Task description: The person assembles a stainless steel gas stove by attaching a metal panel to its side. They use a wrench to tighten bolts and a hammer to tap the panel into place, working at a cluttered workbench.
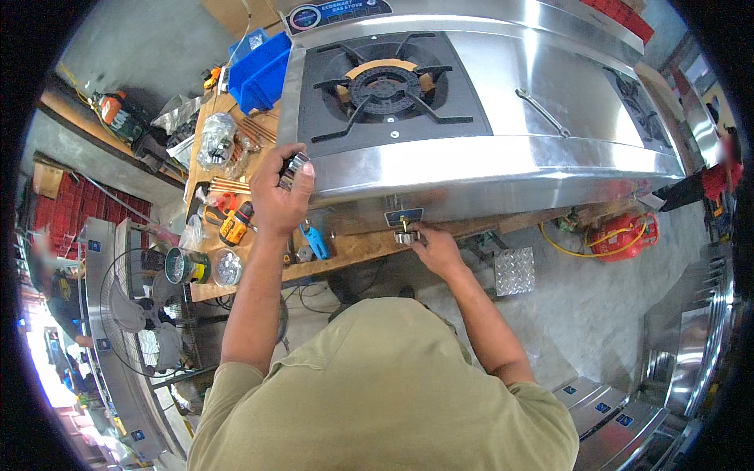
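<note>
A stainless steel gas stove (542, 86) stands before me, with a black burner grate (436, 116) on its left part. My left hand (284, 206) is at the stove's front left corner, its fingers closed round a black and chrome knob (292, 171). Lower down, my right hand (440, 253) pinches a second chrome knob (406, 236) at the front panel. A brass stem (404, 221) sticks out there from a dark label plate (395, 216), and the knob is at its end. Whether the knob is fully seated on the stem I cannot tell.
A wrench (543, 112) lies on the stove top. The wooden bench (302, 271) at left carries a yellow drill (236, 226), blue bin (261, 74), copper tubes (229, 186) and a can (185, 266). A fan (145, 314) stands left, a red gas cylinder (622, 235) right. Other people are at both edges.
</note>
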Available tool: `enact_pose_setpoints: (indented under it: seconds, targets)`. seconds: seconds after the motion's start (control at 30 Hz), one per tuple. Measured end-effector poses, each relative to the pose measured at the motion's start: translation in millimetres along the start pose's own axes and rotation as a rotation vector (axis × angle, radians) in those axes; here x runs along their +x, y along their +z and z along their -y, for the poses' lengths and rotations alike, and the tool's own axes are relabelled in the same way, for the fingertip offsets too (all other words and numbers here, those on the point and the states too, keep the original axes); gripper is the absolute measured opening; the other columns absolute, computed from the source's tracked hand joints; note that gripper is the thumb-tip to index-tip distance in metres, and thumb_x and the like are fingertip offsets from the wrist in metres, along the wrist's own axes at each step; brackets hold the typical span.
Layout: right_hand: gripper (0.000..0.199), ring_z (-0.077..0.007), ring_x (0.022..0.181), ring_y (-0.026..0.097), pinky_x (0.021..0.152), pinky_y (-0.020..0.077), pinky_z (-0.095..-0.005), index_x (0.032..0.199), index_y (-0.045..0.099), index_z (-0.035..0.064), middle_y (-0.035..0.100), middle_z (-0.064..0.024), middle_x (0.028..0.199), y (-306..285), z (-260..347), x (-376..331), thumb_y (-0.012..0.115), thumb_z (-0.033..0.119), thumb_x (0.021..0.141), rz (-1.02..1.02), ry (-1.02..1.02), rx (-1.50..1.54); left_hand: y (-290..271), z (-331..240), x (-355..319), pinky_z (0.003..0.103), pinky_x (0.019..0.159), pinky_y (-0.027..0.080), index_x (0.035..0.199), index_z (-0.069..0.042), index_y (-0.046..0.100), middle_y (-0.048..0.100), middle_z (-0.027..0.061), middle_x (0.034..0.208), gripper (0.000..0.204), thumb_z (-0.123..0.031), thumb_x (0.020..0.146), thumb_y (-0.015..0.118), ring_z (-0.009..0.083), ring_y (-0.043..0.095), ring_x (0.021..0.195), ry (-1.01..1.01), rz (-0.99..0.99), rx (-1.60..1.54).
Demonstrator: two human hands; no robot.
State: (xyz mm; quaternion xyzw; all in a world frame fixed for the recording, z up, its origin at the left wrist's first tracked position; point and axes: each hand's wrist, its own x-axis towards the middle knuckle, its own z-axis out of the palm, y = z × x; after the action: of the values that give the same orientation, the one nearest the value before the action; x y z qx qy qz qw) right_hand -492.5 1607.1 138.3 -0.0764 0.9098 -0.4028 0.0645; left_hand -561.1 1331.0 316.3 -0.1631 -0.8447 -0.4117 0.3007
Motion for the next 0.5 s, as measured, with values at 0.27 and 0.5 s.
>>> enact_pose_setpoints:
  seconds: [0.27, 0.5]
  targets:
    - [0.037, -0.0224, 0.085, 0.067, 0.078, 0.0529, -0.0358, 0.118, 0.064, 0.0024, 0.071, -0.013, 0.096, 36, -40, 6, 0.07, 0.014, 0.084, -0.071, -0.002, 0.429, 0, -1, -1, 0.033, 0.072, 0.049, 0.105, -0.003, 0.066, 0.065, 0.0102, 0.085, 0.035, -0.032, 0.086, 0.067, 0.0207, 0.062, 0.077, 0.026, -0.004, 0.018]
    - [0.026, -0.0119, 0.092, 0.062, 0.086, 0.0497, -0.0296, 0.11, 0.065, -0.0008, 0.068, -0.0035, 0.099, 66, -46, 4, 0.07, 0.002, 0.085, -0.146, 0.036, 0.823, 1, -5, -2, 0.033, 0.072, 0.049, 0.104, -0.003, 0.065, 0.064, 0.0114, 0.087, 0.035, -0.032, 0.085, 0.068, 0.0225, 0.063, 0.077, 0.043, 0.022, 0.07]
